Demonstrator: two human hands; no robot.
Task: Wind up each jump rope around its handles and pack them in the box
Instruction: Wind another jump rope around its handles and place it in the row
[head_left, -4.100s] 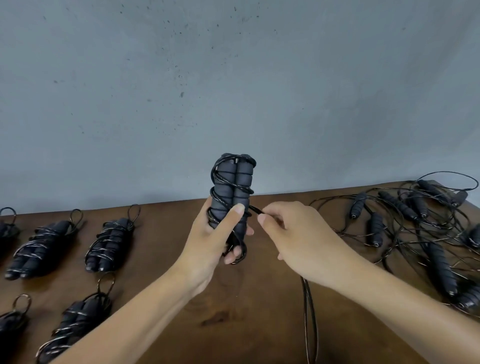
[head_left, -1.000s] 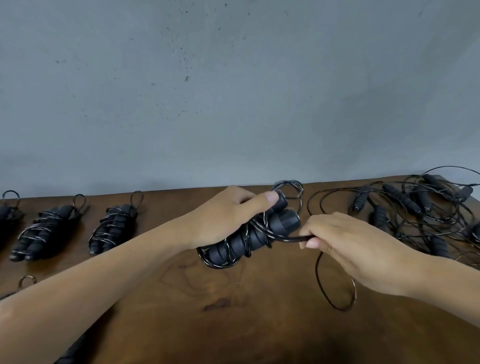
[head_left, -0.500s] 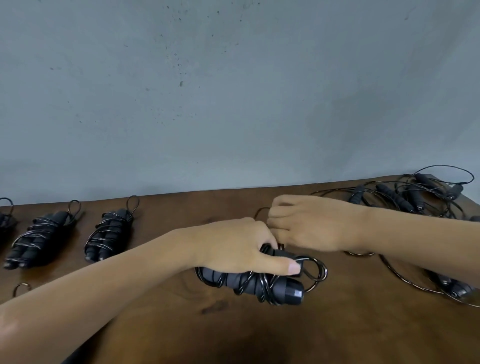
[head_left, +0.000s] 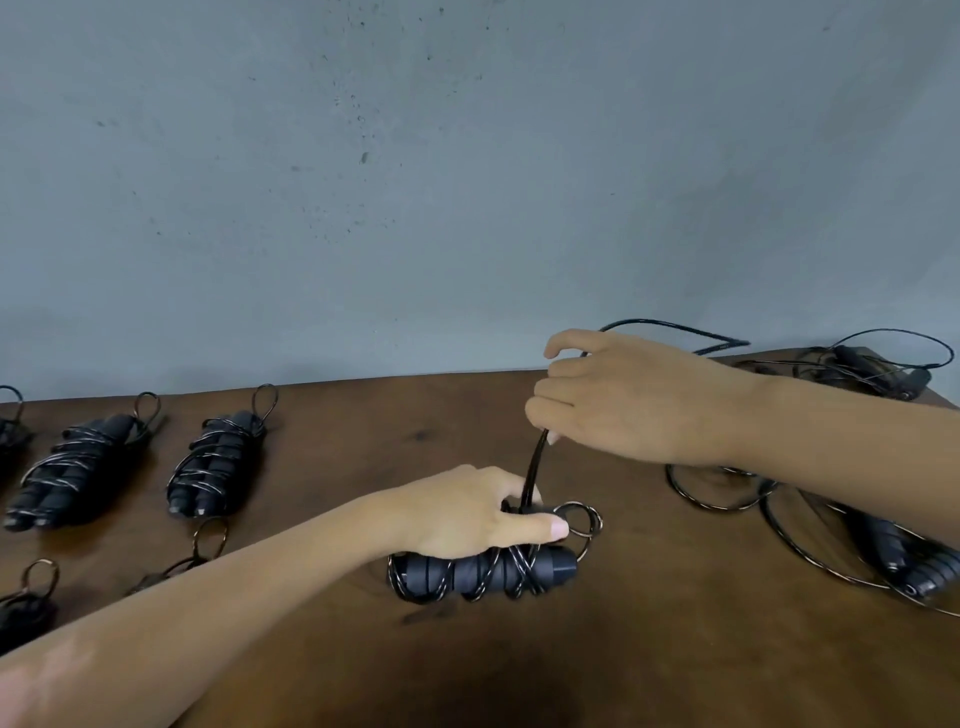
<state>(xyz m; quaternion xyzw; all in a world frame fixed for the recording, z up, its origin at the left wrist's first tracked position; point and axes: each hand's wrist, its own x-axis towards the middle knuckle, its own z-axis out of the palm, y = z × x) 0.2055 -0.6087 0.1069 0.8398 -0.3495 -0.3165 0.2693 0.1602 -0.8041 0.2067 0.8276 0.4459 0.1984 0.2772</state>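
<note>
The left hand (head_left: 467, 512) is gripping the wound jump rope (head_left: 483, 571), pressing its paired handles flat against the wooden table (head_left: 675, 649) near centre. The right hand (head_left: 623, 400) is pinching the free cord end (head_left: 535, 467) above it. Finished bundles (head_left: 215, 462) are lying at left; loose ropes (head_left: 883, 545) are lying tangled at right.

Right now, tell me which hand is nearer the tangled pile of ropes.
Right. The right hand hangs above the table just beside the tangled pile, pinching a cord. The left hand grips the wound rope, farther from the pile.
</note>
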